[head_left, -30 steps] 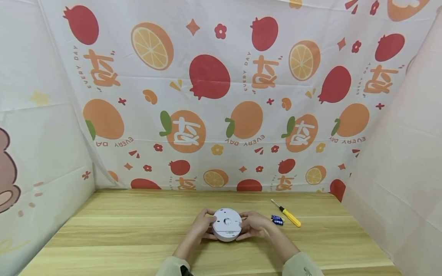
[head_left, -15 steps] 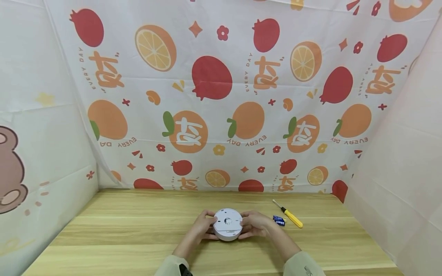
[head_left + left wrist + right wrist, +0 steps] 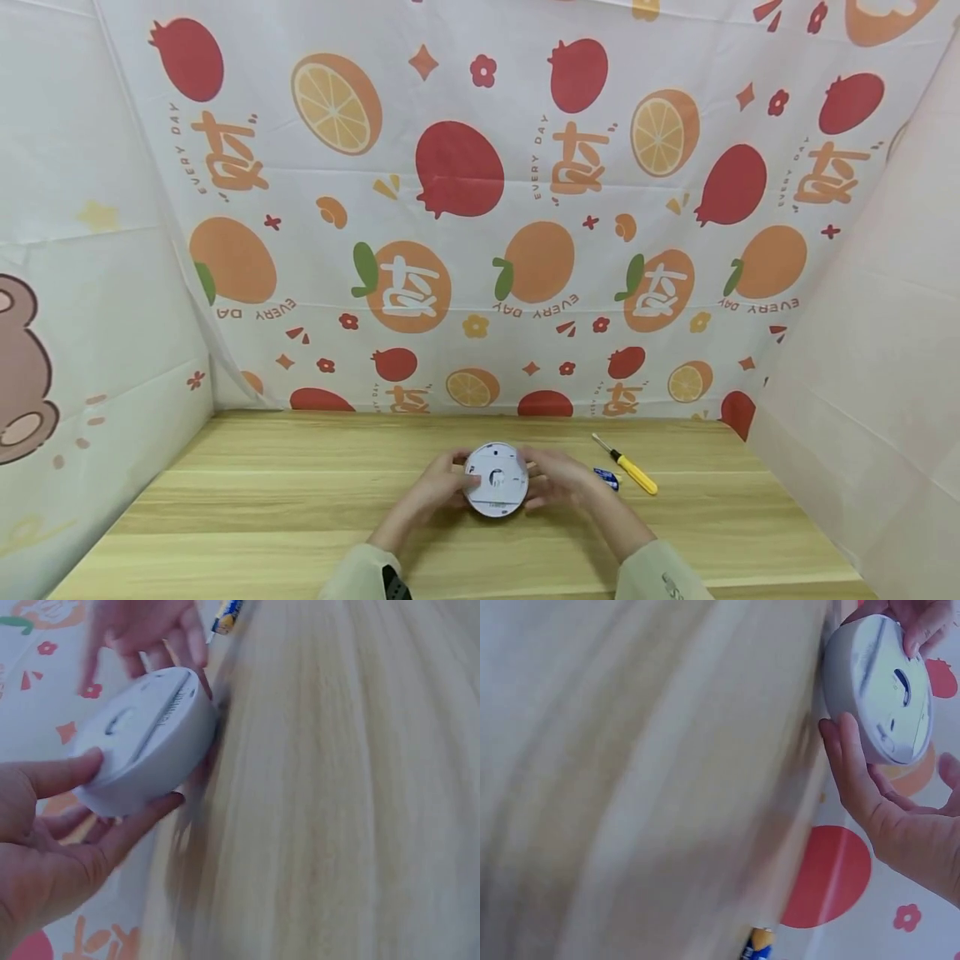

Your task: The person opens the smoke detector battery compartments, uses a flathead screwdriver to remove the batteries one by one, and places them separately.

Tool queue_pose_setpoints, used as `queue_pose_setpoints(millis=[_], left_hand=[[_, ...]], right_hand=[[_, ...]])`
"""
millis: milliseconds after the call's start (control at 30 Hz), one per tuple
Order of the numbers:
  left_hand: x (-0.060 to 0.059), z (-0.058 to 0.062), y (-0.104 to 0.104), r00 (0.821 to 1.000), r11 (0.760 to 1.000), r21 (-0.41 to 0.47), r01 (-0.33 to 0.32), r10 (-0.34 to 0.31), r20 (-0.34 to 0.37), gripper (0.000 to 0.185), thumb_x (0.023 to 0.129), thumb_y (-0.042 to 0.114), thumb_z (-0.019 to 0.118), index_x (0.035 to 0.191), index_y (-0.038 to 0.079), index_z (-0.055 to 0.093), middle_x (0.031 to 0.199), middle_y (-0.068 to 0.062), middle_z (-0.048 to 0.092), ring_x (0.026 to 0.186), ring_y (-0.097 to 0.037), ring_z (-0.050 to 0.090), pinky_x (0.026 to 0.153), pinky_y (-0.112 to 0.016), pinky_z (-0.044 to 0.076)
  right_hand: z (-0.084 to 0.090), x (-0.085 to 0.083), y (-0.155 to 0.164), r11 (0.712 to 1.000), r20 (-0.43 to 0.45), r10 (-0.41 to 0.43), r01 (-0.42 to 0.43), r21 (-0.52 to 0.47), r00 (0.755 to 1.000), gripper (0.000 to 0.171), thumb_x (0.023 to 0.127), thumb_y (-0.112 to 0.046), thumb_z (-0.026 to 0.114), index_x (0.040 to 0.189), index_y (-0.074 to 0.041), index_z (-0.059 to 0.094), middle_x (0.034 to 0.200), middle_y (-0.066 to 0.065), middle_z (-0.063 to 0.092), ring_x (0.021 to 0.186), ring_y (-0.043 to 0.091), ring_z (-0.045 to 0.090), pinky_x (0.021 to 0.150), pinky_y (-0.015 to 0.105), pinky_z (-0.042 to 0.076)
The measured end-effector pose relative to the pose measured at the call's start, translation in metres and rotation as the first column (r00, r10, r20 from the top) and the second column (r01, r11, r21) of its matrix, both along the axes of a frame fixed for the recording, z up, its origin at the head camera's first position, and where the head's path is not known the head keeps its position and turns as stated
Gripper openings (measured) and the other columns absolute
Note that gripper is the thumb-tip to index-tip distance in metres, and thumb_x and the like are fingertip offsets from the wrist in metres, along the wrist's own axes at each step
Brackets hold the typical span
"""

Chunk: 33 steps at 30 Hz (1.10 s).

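Note:
A white round smoke detector, slotted face up with a round recess in its middle, is held a little above the wooden table. My left hand grips its left edge, thumb on the face and fingers beneath, as the left wrist view shows. My right hand is at the opposite edge. In the right wrist view its thumb stands away from the smoke detector, and its straightened fingers lie against or close to the rim. The underside is hidden.
Blue batteries lie on the wooden table just beyond my right hand, partly hidden by it. To their right is a yellow-handled screwdriver. A fruit-printed cloth hangs along the table's back edge.
The smoke detector has risen slightly and its face has tilted and turned a little. My right thumb has come off the face, and its fingers have loosened. My left hand still grips.

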<state>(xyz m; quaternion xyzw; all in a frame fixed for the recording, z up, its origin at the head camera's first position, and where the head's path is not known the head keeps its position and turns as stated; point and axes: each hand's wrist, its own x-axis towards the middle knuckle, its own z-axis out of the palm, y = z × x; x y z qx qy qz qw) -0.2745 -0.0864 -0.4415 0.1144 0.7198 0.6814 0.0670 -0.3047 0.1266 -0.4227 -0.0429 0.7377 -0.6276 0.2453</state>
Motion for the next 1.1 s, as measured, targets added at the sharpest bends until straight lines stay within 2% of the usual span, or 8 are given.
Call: queue_pose_setpoints(millis=[133, 300, 433, 533, 600, 667, 867, 1100], left_hand=[[-0.002, 0.004, 0.0, 0.981, 0.991, -0.134, -0.013, -0.013, -0.195, 0.039, 0.079, -0.011, 0.06, 0.115, -0.01, 0.046, 0.111, -0.021, 0.047, 0.086, -0.03, 0.055, 0.067, -0.038, 0.052], [-0.01, 0.003, 0.001, 0.911, 0.964, -0.262, -0.038, -0.074, -0.406, 0.033, 0.077, -0.012, 0.064, 0.105, -0.003, 0.049, 0.106, -0.016, 0.05, 0.099, -0.038, 0.05, 0.081, -0.047, 0.047], [-0.007, 0.009, 0.0, 0.948, 0.938, -0.346, -0.03, -0.083, -0.307, 0.026, 0.089, 0.016, 0.061, 0.102, -0.003, 0.05, 0.102, -0.014, 0.053, 0.099, -0.035, 0.053, 0.08, -0.046, 0.048], [0.0, 0.015, -0.002, 0.978, 0.879, -0.476, -0.012, -0.09, -0.19, 0.05, 0.092, 0.042, 0.052, 0.102, -0.007, 0.053, 0.096, -0.014, 0.058, 0.092, -0.032, 0.056, 0.076, -0.045, 0.049], [0.002, 0.018, -0.003, 0.984, 0.847, -0.53, 0.025, -0.114, -0.135, 0.058, 0.091, 0.047, 0.05, 0.102, -0.01, 0.056, 0.089, -0.015, 0.06, 0.086, -0.03, 0.057, 0.073, -0.045, 0.048], [0.003, 0.018, -0.005, 0.985, 0.851, -0.522, 0.058, -0.132, -0.107, 0.059, 0.09, 0.043, 0.054, 0.106, -0.013, 0.056, 0.092, -0.017, 0.061, 0.086, -0.03, 0.057, 0.074, -0.045, 0.048], [-0.001, 0.002, -0.006, 0.972, 0.884, -0.466, 0.049, -0.149, -0.18, 0.063, 0.075, 0.019, 0.076, 0.117, -0.018, 0.047, 0.109, -0.024, 0.057, 0.101, -0.033, 0.053, 0.088, -0.049, 0.043], [0.001, -0.005, 0.001, 0.901, 0.817, -0.575, -0.045, -0.216, -0.377, 0.066, 0.062, 0.007, 0.081, 0.115, -0.017, 0.048, 0.107, -0.026, 0.055, 0.101, -0.039, 0.052, 0.09, -0.052, 0.04]], right_hand=[[0.006, -0.006, 0.0, 0.998, -0.047, 0.055, -0.054, 0.03, 0.997, 0.076, 0.09, -0.052, 0.049, 0.133, 0.01, 0.036, 0.113, 0.024, 0.05, 0.089, 0.032, 0.06, 0.074, 0.041, 0.053], [0.005, -0.014, 0.002, 0.98, -0.134, 0.197, -0.194, 0.034, 0.971, 0.055, 0.094, -0.034, 0.052, 0.123, 0.013, 0.046, 0.111, 0.017, 0.055, 0.102, 0.028, 0.056, 0.086, 0.044, 0.047], [0.003, -0.014, 0.009, 0.966, -0.206, 0.258, -0.254, 0.049, 0.944, 0.046, 0.094, -0.031, 0.052, 0.116, 0.01, 0.051, 0.107, 0.014, 0.056, 0.097, 0.025, 0.058, 0.086, 0.045, 0.047], [0.002, -0.012, 0.014, 0.957, -0.276, 0.289, -0.282, 0.067, 0.916, 0.042, 0.094, -0.027, 0.054, 0.115, 0.009, 0.051, 0.106, 0.014, 0.056, 0.097, 0.024, 0.057, 0.085, 0.045, 0.047], [0.0, -0.01, 0.015, 0.952, -0.334, 0.305, -0.286, 0.105, 0.892, 0.041, 0.092, -0.024, 0.056, 0.118, 0.008, 0.05, 0.108, 0.014, 0.056, 0.099, 0.025, 0.056, 0.085, 0.044, 0.048], [-0.001, -0.008, 0.014, 0.946, -0.405, 0.322, -0.271, 0.18, 0.856, 0.047, 0.089, -0.022, 0.061, 0.121, 0.01, 0.048, 0.112, 0.017, 0.055, 0.103, 0.027, 0.054, 0.086, 0.043, 0.047], [-0.012, 0.0, 0.006, 0.826, -0.516, 0.462, -0.138, 0.546, 0.721, 0.076, 0.076, -0.039, 0.074, 0.129, 0.006, 0.045, 0.122, 0.015, 0.054, 0.11, 0.022, 0.051, 0.092, 0.036, 0.043], [-0.021, 0.006, -0.003, 0.744, -0.564, 0.544, -0.046, 0.667, 0.621, 0.08, 0.071, -0.035, 0.078, 0.13, 0.007, 0.043, 0.123, 0.015, 0.053, 0.112, 0.023, 0.049, 0.096, 0.036, 0.04]])
